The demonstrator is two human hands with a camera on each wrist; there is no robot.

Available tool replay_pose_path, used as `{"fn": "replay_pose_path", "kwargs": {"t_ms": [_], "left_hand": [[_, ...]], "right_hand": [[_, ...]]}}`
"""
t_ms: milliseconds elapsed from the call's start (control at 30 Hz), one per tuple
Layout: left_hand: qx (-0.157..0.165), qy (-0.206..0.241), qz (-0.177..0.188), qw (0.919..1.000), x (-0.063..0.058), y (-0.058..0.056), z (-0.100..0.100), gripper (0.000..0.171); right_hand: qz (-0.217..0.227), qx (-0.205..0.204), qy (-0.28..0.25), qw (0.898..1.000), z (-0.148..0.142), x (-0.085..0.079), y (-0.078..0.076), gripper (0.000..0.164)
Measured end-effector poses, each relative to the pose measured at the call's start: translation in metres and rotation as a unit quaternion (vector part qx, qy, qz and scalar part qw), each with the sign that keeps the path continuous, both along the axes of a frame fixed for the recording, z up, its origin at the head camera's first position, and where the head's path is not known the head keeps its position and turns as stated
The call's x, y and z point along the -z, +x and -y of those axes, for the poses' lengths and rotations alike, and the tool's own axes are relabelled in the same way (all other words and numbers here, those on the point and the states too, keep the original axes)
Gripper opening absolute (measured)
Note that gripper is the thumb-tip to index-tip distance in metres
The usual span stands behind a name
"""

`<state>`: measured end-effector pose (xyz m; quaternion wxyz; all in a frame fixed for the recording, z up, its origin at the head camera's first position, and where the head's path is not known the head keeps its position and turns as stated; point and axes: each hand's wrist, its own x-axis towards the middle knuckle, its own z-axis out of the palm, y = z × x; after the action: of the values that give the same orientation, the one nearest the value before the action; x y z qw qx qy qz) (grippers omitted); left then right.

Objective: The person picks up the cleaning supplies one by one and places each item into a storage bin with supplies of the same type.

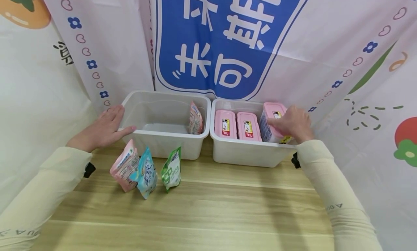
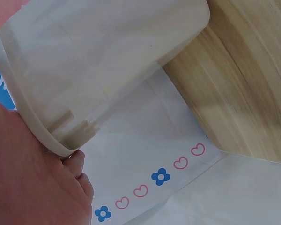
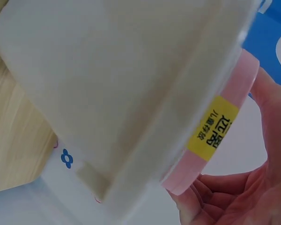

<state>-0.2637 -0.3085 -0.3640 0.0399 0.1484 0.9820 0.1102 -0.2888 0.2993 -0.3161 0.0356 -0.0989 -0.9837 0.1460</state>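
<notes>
My right hand (image 1: 294, 124) grips a white box with a pink lid (image 1: 271, 109), which sits tilted in the right end of the right grey bin (image 1: 251, 151). In the right wrist view, thumb and fingers span the pink lid (image 3: 184, 176), which carries a yellow label. Two similar pink-lidded boxes, one at the left (image 1: 225, 115) and one in the middle (image 1: 248, 118), stand beside it. My left hand (image 1: 101, 130) rests on the near left corner of the left grey bin (image 1: 169, 144), its thumb along the front rim. Inside that bin, a pink pouch (image 1: 196, 120) leans at the right end.
On the wooden table (image 1: 208, 211), in front of the left bin, stand a pink pouch (image 1: 125, 167), a blue pouch (image 1: 147, 175) and a green pouch (image 1: 172, 169). A printed cloth (image 1: 127, 45) hangs behind the bins and at both sides.
</notes>
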Motion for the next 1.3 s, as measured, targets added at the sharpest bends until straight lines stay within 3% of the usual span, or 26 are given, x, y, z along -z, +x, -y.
{"fn": "replay_pose_path", "kwargs": {"t_ms": [533,767,1100,1300], "left_hand": [[0.005,0.002,-0.004,1.0,0.0,0.0,0.002,0.102],[0.01,0.004,-0.004,0.9999,0.0,0.002,0.002,0.101],[0.011,0.0,-0.004,0.9999,-0.003,0.004,0.0,0.1],[0.011,0.0,-0.007,0.9999,-0.003,0.003,0.0,0.1]], "right_hand": [[-0.002,-0.003,0.041,0.999,0.006,0.013,0.0,0.076],[0.005,0.004,0.05,0.999,0.007,0.02,-0.003,0.068],[0.003,0.01,0.042,0.999,0.01,0.03,-0.003,0.081],[0.002,0.013,0.04,0.999,0.012,0.035,-0.004,0.078]]}}
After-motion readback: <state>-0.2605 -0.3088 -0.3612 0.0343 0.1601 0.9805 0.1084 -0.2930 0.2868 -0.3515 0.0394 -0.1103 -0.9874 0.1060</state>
